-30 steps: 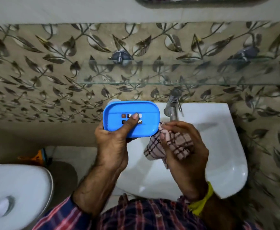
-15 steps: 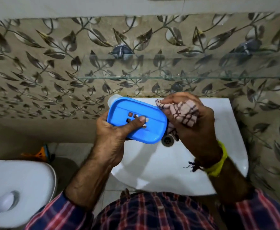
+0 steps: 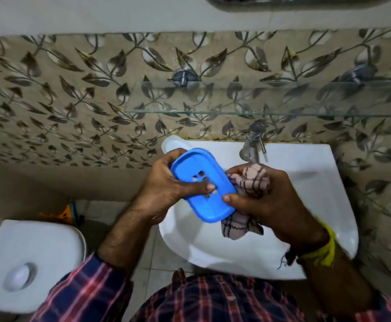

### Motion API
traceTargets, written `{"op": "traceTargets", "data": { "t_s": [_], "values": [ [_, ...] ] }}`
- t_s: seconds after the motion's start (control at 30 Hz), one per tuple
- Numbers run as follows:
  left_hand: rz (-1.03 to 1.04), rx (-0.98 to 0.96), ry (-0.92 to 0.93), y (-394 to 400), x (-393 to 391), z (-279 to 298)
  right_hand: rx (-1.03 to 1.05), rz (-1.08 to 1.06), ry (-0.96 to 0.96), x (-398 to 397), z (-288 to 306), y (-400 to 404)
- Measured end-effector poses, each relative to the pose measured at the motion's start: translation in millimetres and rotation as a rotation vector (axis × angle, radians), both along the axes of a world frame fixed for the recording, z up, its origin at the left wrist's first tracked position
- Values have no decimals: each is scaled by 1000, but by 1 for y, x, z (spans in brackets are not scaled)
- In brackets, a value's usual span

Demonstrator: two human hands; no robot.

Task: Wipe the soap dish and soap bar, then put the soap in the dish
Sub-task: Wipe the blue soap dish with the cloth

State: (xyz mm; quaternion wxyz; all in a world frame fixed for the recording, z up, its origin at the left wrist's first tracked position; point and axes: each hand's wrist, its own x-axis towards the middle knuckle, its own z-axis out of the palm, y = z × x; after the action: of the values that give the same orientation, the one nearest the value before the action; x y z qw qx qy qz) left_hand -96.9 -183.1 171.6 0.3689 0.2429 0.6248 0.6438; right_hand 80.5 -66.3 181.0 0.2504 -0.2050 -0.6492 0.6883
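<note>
The blue soap dish (image 3: 202, 185) is held tilted in the air above the left rear part of the white washbasin (image 3: 310, 173), near the tap (image 3: 252, 145) at the basin's back edge. It is judged to be light, stiff plastic with a smooth and possibly slippery surface, best taken by its raised rim or clamped across its width; the drain slots in the floor offer some purchase for a thumb. The left hand (image 3: 164, 189) is closed round the dish, with fingers curled over the far long rim and the thumb laid across the slotted floor. The right hand (image 3: 268, 201) is closed on a checked cloth (image 3: 248, 182), which is soft and bunched, and is pressed against the dish's right rim, with the thumb tip resting on the near end. A loose tail of the cloth hangs below the dish. The soap bar cannot be made out with certainty.
</note>
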Motion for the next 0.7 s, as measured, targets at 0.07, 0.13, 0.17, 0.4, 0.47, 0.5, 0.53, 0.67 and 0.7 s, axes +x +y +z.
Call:
{"op": "traceTargets", "data": {
  "t_s": [0.07, 0.13, 0.17, 0.4, 0.47, 0.5, 0.53, 0.67, 0.7],
  "values": [
    [189, -74, 5, 7, 18, -5, 89, -232, -81, -3, -5, -8],
    [284, -80, -46, 8, 44, -14, 227, -421, -165, -8, -4, -21],
    [246, -66, -112, 9, 55, -17, 306, -445, -178, -10, 0, -31],
    [45, -14, -524, 4, 48, -15, 169, -148, -28, -8, 14, -54],
    [-13, 112, -656, -3, 47, -21, -269, -223, 20, 0, 18, -41],
    [-29, 142, -712, -6, 46, -25, -412, -314, 9, 6, 19, -31],
    [-54, 161, -747, -7, 46, -28, -496, -407, -14, 12, 21, -21],
    [-185, 173, -687, -3, 53, -34, -442, -461, -77, 26, 30, -7],
    [-198, 167, -670, 0, 56, -35, -347, -433, -67, 24, 34, -11]
  ]
}}
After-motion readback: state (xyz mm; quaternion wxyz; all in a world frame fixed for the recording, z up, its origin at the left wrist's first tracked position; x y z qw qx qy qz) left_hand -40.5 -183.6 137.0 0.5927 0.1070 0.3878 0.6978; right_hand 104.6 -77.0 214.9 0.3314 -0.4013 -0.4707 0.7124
